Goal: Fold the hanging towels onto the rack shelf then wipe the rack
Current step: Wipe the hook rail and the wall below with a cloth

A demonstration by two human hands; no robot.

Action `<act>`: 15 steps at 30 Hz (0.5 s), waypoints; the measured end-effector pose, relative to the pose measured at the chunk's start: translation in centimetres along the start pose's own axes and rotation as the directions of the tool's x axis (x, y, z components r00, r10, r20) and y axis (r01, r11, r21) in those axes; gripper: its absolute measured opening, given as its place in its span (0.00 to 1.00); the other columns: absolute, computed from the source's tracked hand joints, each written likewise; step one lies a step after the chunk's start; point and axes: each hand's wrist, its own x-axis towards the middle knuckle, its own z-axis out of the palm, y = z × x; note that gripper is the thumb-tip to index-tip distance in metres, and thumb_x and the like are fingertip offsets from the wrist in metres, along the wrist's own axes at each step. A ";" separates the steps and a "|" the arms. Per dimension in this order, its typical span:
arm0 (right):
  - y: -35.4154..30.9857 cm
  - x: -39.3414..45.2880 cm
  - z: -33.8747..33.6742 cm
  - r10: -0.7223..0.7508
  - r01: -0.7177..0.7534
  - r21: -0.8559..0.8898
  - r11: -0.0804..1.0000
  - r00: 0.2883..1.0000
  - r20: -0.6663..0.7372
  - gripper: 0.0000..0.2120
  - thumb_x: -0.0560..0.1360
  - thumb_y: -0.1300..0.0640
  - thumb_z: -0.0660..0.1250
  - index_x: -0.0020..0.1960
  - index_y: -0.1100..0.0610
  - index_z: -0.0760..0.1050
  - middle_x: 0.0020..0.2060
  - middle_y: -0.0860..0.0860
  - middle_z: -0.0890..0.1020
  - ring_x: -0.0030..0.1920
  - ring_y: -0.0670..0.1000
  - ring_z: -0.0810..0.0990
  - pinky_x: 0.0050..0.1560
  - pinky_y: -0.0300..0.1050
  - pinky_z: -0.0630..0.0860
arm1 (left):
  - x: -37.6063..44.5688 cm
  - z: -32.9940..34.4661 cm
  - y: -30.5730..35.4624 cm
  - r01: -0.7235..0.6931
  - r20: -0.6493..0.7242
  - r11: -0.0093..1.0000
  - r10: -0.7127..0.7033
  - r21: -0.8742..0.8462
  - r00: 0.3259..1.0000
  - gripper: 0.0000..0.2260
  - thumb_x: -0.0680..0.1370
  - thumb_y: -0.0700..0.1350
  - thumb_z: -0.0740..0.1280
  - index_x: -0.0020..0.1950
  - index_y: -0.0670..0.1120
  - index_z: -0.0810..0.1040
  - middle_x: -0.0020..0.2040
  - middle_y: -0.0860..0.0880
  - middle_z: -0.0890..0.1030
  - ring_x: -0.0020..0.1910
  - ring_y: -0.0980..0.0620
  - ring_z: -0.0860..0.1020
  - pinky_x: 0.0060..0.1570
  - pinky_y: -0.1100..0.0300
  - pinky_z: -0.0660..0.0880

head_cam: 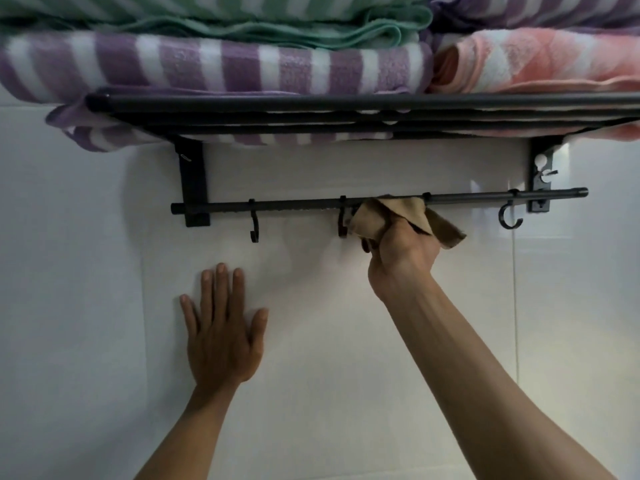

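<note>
A black wall rack has a shelf (pixel 346 105) on top and a thin lower bar (pixel 294 204) with several hooks. Folded towels lie on the shelf: a purple-striped towel (pixel 214 67), a green towel (pixel 277 26) above it and a pink towel (pixel 540 62) at the right. My right hand (pixel 401 254) grips a tan cloth (pixel 391 216) that is wrapped over the lower bar near its middle. My left hand (pixel 221 330) lies flat with spread fingers on the white wall below the bar's left part.
White tiled wall (pixel 86 271) fills the view behind and below the rack. Black brackets (pixel 192 181) hold the rack at left and right. An open hook (pixel 509 218) hangs near the bar's right end; another hook (pixel 254 226) hangs at the left.
</note>
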 end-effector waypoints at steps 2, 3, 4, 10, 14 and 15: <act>0.1 -0.1 0.2 -0.016 0.016 0.023 1.000 1.000 -0.009 0.06 0.78 0.66 0.68 0.51 0.57 0.76 0.45 0.55 0.81 0.44 0.52 0.80 0.40 0.45 0.76 | 0.0 0.0 0.0 -0.002 -0.005 1.000 0.002 0.001 1.000 0.32 0.81 0.60 0.48 0.82 0.44 0.53 0.83 0.43 0.50 0.81 0.42 0.49 0.76 0.34 0.48; 0.4 -0.5 0.4 -0.007 0.007 -0.004 1.000 1.000 0.000 0.06 0.78 0.66 0.67 0.51 0.56 0.76 0.45 0.54 0.82 0.44 0.51 0.80 0.43 0.44 0.78 | 0.0 0.0 0.0 -0.002 -0.007 1.000 0.002 -0.002 1.000 0.32 0.81 0.60 0.48 0.82 0.44 0.53 0.83 0.43 0.50 0.81 0.42 0.49 0.76 0.34 0.47; 0.9 -0.8 0.7 0.009 -0.009 -0.042 0.999 1.000 0.010 0.06 0.78 0.65 0.68 0.51 0.55 0.76 0.46 0.52 0.82 0.44 0.51 0.81 0.46 0.45 0.79 | 0.0 0.0 0.0 -0.003 -0.008 1.000 0.003 -0.003 1.000 0.33 0.81 0.60 0.48 0.82 0.45 0.53 0.83 0.43 0.49 0.81 0.42 0.48 0.76 0.35 0.47; 1.2 -0.7 0.7 -0.002 0.003 -0.101 0.995 1.000 0.011 0.12 0.77 0.64 0.70 0.60 0.58 0.77 0.51 0.56 0.84 0.45 0.52 0.81 0.36 0.45 0.76 | -0.1 0.1 -0.2 -0.014 -0.017 1.000 0.013 -0.011 1.000 0.32 0.81 0.59 0.50 0.82 0.45 0.53 0.83 0.43 0.50 0.82 0.43 0.48 0.76 0.35 0.47; -0.2 0.5 -0.1 -0.079 0.081 0.019 0.997 0.993 -0.084 0.12 0.78 0.64 0.68 0.60 0.55 0.78 0.50 0.53 0.83 0.45 0.51 0.79 0.37 0.42 0.74 | -0.1 0.2 -0.3 -0.018 -0.040 1.000 0.018 0.001 0.999 0.33 0.80 0.59 0.51 0.81 0.44 0.55 0.82 0.42 0.52 0.81 0.42 0.50 0.76 0.34 0.49; -0.1 0.3 0.1 -0.077 0.077 -0.002 0.997 0.994 -0.084 0.10 0.78 0.65 0.67 0.56 0.54 0.78 0.49 0.53 0.83 0.44 0.51 0.80 0.38 0.42 0.74 | -0.1 0.2 -0.3 -0.019 -0.044 1.000 0.019 0.001 0.999 0.33 0.80 0.59 0.51 0.81 0.44 0.56 0.82 0.42 0.52 0.81 0.42 0.50 0.76 0.34 0.49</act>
